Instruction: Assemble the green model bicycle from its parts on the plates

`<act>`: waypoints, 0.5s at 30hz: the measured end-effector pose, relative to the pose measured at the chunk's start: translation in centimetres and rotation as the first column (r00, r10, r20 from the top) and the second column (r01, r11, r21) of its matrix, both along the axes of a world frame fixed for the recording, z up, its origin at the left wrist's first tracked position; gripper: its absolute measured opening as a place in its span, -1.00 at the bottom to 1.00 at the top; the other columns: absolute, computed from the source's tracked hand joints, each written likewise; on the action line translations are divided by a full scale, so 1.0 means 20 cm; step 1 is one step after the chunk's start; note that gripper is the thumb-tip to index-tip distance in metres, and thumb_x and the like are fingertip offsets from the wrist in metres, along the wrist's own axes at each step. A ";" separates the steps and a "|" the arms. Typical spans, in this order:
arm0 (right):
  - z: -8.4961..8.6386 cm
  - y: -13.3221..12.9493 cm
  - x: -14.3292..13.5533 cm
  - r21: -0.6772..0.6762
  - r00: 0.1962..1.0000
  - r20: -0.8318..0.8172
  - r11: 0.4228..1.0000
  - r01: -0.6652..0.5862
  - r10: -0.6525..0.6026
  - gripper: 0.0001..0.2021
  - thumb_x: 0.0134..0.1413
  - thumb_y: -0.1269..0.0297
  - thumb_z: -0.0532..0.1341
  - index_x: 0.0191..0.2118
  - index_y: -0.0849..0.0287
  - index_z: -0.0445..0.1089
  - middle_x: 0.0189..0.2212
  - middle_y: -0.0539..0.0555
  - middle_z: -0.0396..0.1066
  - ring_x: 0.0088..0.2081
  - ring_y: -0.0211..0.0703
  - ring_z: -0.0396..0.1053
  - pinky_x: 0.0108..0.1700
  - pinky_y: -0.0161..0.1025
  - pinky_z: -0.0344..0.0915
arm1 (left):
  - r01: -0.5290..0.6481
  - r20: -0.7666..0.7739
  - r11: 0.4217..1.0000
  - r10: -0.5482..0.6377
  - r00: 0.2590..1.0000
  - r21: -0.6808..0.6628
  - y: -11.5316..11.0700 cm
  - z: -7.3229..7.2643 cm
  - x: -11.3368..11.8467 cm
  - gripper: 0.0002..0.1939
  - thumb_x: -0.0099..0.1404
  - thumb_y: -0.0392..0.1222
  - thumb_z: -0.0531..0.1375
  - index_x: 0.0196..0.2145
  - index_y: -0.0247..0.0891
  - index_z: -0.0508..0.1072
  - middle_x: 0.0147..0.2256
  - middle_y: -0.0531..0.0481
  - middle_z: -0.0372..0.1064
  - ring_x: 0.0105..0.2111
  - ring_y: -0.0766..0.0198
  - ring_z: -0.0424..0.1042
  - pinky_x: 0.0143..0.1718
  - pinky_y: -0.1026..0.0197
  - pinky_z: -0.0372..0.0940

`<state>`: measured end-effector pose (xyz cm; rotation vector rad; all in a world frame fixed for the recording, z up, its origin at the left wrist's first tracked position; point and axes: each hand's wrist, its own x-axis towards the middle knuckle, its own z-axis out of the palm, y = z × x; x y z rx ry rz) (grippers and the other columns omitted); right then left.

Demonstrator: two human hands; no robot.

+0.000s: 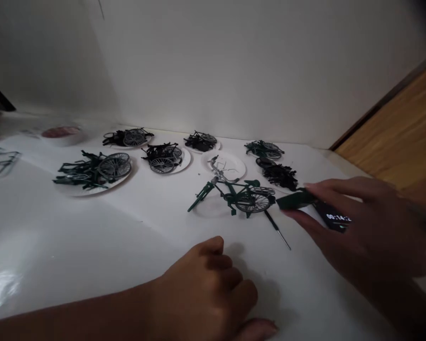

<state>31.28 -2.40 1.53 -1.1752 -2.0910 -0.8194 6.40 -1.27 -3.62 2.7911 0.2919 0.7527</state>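
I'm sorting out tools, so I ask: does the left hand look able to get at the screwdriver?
Probably yes: only open tabletop seems to separate the left hand from the screwdriver, though its handle end is close against the green bicycle.

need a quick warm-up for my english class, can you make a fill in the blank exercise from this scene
1. The right hand pinches a small block coloured dark ____.
2. Near the rear wheel of the standing toy bicycle lies a ____ with a black handle and a metal shaft.
3. Left of that bicycle, the largest pile of green parts rests on a round white ____.

Missing words: green; screwdriver; plate.
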 end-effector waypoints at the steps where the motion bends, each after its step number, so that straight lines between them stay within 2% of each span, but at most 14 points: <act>1: 0.00 0.02 -0.01 0.010 0.999 0.042 1.000 0.002 -0.003 -0.66 0.09 0.48 0.39 -0.01 0.15 0.40 -0.19 0.19 0.50 -0.18 0.11 0.49 -0.10 0.07 0.33 | 0.007 -0.026 1.000 -0.006 1.000 0.014 0.00 0.00 -0.01 -0.56 0.51 -0.04 0.00 -0.51 -0.25 0.30 -0.61 0.09 0.32 -0.62 0.30 0.19 -0.36 0.11 0.10; 5: -0.02 0.06 -0.04 -0.069 0.988 0.115 0.993 -0.093 0.100 -0.75 0.13 0.57 0.32 -0.11 0.15 0.39 -0.23 0.11 0.50 -0.19 -0.01 0.48 -0.12 0.00 0.35 | 0.096 -0.156 0.993 -0.085 0.984 0.067 0.00 0.02 -0.04 -0.64 0.47 -0.03 0.10 -0.47 -0.23 0.33 -0.57 0.08 0.42 -0.66 0.31 0.18 -0.39 0.13 0.14; 7: -0.02 0.06 -0.04 -0.087 0.994 0.084 0.994 -0.066 0.073 -0.81 0.20 0.51 0.27 -0.13 0.11 0.37 -0.24 0.09 0.48 -0.18 -0.05 0.47 -0.10 -0.05 0.37 | 0.108 -0.160 0.992 -0.096 0.982 0.070 0.01 0.02 -0.04 -0.64 0.46 -0.02 0.11 -0.46 -0.22 0.32 -0.58 0.10 0.41 -0.67 0.33 0.16 -0.40 0.15 0.16; 11: -0.03 0.01 -0.03 -0.119 0.998 0.056 0.992 -0.035 0.042 -0.93 0.29 0.39 0.16 -0.17 0.08 0.36 -0.29 0.06 0.44 -0.23 -0.12 0.48 -0.13 -0.17 0.42 | 0.092 -0.143 0.992 -0.079 0.986 0.088 0.02 0.02 -0.03 -0.64 0.51 -0.09 0.04 -0.46 -0.22 0.31 -0.58 0.09 0.38 -0.64 0.30 0.25 -0.45 0.15 0.15; 13: -0.05 -0.02 -0.05 -0.193 0.992 0.056 0.976 -0.104 0.117 -0.92 0.28 0.38 0.17 -0.14 0.12 0.37 -0.27 0.07 0.45 -0.23 -0.14 0.48 -0.15 -0.20 0.44 | 0.059 -0.156 0.993 -0.044 0.987 0.099 0.01 0.02 -0.02 -0.67 0.50 -0.15 0.03 -0.45 -0.24 0.31 -0.54 0.05 0.40 -0.59 0.27 0.33 -0.44 0.12 0.16; 15: -0.07 -0.05 -0.08 -0.309 0.977 0.044 0.933 -0.185 0.208 -0.84 0.27 0.36 0.18 -0.06 0.17 0.38 -0.18 0.11 0.48 -0.13 -0.11 0.47 -0.09 -0.19 0.45 | 0.001 -0.153 0.994 0.015 0.988 0.105 0.00 0.00 -0.02 -0.73 0.45 -0.19 0.08 -0.44 -0.25 0.31 -0.50 0.03 0.41 -0.53 0.24 0.39 -0.39 0.10 0.20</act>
